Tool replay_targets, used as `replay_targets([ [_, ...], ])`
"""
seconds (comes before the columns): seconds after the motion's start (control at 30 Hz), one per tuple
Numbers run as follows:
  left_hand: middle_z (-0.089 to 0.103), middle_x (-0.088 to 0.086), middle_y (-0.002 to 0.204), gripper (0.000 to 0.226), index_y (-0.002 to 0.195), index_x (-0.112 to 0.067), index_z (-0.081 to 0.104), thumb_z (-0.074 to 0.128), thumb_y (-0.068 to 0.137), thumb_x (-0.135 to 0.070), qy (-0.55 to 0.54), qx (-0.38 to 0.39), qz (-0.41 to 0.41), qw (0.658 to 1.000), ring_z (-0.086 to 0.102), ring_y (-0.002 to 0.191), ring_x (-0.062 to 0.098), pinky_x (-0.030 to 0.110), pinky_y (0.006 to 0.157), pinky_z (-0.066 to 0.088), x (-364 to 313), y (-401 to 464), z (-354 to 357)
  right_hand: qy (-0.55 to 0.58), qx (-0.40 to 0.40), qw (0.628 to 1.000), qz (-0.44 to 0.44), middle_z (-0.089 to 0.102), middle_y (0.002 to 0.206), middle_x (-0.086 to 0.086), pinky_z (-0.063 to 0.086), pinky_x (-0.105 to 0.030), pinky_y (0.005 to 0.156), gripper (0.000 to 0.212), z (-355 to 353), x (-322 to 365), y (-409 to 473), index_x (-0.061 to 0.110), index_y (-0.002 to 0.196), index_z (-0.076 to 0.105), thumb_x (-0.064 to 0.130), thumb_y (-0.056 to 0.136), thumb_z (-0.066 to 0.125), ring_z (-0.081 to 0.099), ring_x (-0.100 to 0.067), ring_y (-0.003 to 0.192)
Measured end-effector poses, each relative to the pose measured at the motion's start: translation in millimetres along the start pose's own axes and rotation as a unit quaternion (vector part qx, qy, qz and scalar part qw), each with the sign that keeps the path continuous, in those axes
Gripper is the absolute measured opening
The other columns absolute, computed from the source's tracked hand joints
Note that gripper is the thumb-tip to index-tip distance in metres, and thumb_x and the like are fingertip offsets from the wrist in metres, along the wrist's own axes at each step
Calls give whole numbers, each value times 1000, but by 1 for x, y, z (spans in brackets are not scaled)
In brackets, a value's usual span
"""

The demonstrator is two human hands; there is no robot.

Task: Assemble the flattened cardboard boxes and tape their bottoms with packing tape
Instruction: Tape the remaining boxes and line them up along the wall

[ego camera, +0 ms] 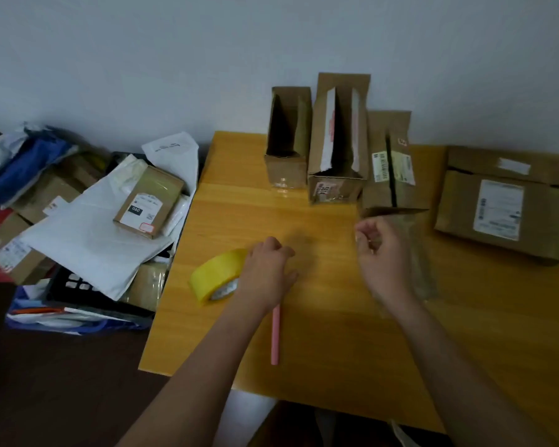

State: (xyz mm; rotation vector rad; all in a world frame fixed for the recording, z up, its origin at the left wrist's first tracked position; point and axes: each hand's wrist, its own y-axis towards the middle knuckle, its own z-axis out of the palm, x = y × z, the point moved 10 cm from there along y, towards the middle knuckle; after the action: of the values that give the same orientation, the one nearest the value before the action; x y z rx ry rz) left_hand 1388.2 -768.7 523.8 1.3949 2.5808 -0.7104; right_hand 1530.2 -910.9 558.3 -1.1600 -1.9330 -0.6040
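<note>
Two bare forearms are reaching in from the bottom edge over the wooden table. Under the left wrist a pink pen-like stick is lying on the tabletop, its upper end hidden by the arm. The left hand is resting beside the yellow tape roll, touching its right side; the fingers are curling downward, but whether they are gripping the roll or something beneath cannot be told. The right hand is hovering above the table with its fingers curled, thumb and forefinger pinching a strip of clear tape that is hanging blurred behind the hand and partly screening the wood.

Farther back, along the wall, four cardboard boxes are standing or lying. A small open box is sitting at the left, just beside a taller open box with white torn edges. Next right, a labelled box is lying closed with a dark seam down its middle, closest to the right hand. A wide flat box bearing a white label is resting at the table's right side.

Off the table's left edge, a heap of white mailer bags, a small labelled parcel, blue wrapping and a dark crate is crowding the floor.
</note>
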Motion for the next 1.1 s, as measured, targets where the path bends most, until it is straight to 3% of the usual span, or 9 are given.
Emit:
replay_targets([
  [0.17,69,11,107,21,110,-5,70,64,90,-9,-208,48,26,977,63,94,21,22,81,46,-84,-9,41,-37,-36,998,40,59,99,-5,38,-10,65,15,-72,-66,-11,13,95,64,-1,90,58,54,-11,80],
  [0.23,72,11,102,17,104,-3,73,66,89,-8,-253,13,4,967,65,92,20,22,80,46,-100,-14,49,-49,-26,997,45,61,100,-7,38,-9,68,17,-87,-89,-19,10,98,68,-2,91,58,53,-7,78],
  [0.37,74,6,99,15,101,-4,75,69,88,-9,-331,-81,-79,937,66,89,12,21,84,51,-109,-27,60,-44,-16,998,34,70,99,-8,52,-27,77,23,-105,-112,-33,8,105,72,-3,91,58,62,-14,84],
  [0.53,75,6,101,20,107,-3,73,69,88,-10,-370,-136,-141,908,67,87,6,21,87,53,-122,-33,76,-26,36,999,17,73,99,-4,45,-12,69,26,-98,-122,-40,10,112,72,1,92,60,64,-12,81],
  [0.7,75,4,96,27,114,-5,69,71,87,-12,-434,-173,-185,865,66,82,2,17,83,54,-124,-37,89,-15,74,997,10,73,107,-3,47,-5,77,26,-92,-128,-42,9,116,70,6,92,63,65,-6,89],
  [0.77,72,5,97,34,120,-5,64,70,88,-15,-493,-166,-215,826,65,84,6,12,76,51,-119,-38,98,-1,86,996,12,73,108,-3,45,-1,76,25,-92,-131,-39,9,116,70,9,91,65,64,-3,87],
  [0.87,67,3,94,24,116,-6,62,60,96,-19,-612,-92,-284,732,63,86,17,30,80,54,-112,-38,126,9,92,996,11,73,105,-3,49,-7,77,26,-93,-131,-36,8,114,71,13,89,70,65,-3,86],
  [0.93,65,4,83,16,103,-5,63,57,97,-19,-660,-36,-305,686,59,80,20,32,75,52,-113,-39,142,9,85,996,5,74,99,-2,49,-9,75,25,-94,-128,-34,6,109,73,15,86,73,66,-3,81],
  [1.1,59,7,73,11,83,-7,59,61,94,-10,-714,-27,-321,622,56,71,17,26,67,50,-111,-37,151,4,91,996,23,69,79,6,47,-10,63,16,-87,-129,-24,7,97,76,15,84,75,59,5,68],
])
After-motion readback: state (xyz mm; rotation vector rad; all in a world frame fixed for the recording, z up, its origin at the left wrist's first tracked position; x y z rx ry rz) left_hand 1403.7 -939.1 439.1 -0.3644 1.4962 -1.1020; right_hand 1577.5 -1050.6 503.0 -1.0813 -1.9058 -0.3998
